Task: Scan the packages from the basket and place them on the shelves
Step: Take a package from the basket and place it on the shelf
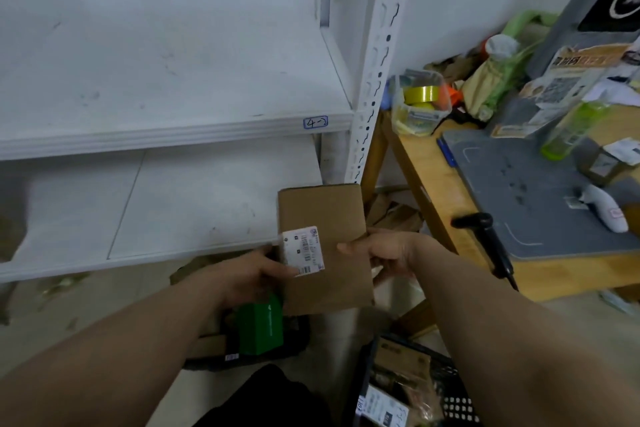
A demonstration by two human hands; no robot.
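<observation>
A flat brown cardboard package [325, 218] with a white barcode label [304, 251] is held in front of the lower white shelf [138, 204]. My left hand [256, 274] grips its left edge, thumb at the label. My right hand [381, 253] grips its right edge, thumb on the front face. A black basket [450, 395] at the bottom right holds more packages. A green box [261, 326] lies on dark items on the floor under my left wrist. A white handheld scanner [604, 210] lies on the grey mat to the right.
The upper shelf [156, 80] carries a tag reading 4-2 [315, 122]. A white slotted upright [374, 62] stands between the shelves and a wooden table [446, 198] with a grey mat, tape rolls in a clear tub [420, 100], a green bottle [571, 128] and clutter. A black tool [491, 243] hangs at the table's front edge.
</observation>
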